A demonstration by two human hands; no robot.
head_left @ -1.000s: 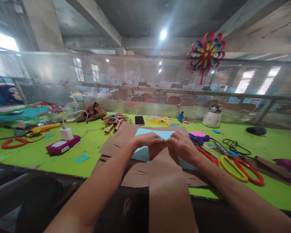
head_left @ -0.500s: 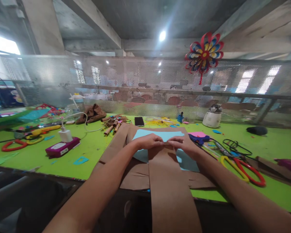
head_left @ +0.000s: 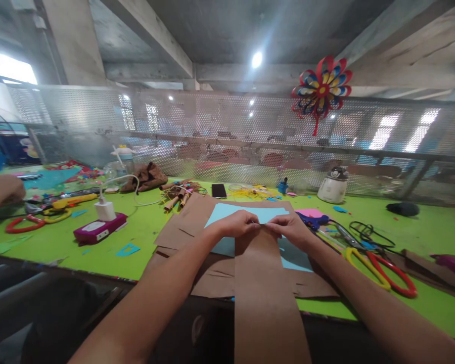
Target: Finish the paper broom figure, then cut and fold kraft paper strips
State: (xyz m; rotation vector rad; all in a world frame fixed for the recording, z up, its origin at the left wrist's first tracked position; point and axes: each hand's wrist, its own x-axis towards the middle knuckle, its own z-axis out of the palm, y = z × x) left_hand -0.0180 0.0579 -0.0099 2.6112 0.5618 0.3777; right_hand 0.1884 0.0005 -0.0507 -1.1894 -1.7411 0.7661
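A long strip of brown kraft paper (head_left: 265,288) runs from the middle of the table down over its front edge. Both hands pinch its far end: my left hand (head_left: 240,223) at the left corner, my right hand (head_left: 286,226) at the right, fingertips almost meeting. Beneath the strip lies a light blue paper sheet (head_left: 227,212), partly covered by my hands. Larger brown paper pieces (head_left: 212,278) with slits along them spread under the blue sheet.
Scissors with red and yellow handles (head_left: 392,275) and a blue-handled tool (head_left: 313,221) lie right. A purple power strip (head_left: 100,230) with a white charger sits left. At the back stand a phone (head_left: 219,191) and a white bottle (head_left: 332,185). Another person's hand (head_left: 3,192) reaches in from the left.
My fingers have curled tighter at the strip's far end, the right thumb now tucked against it. Another person's hand has come into view at the far left. The view has shifted slightly.
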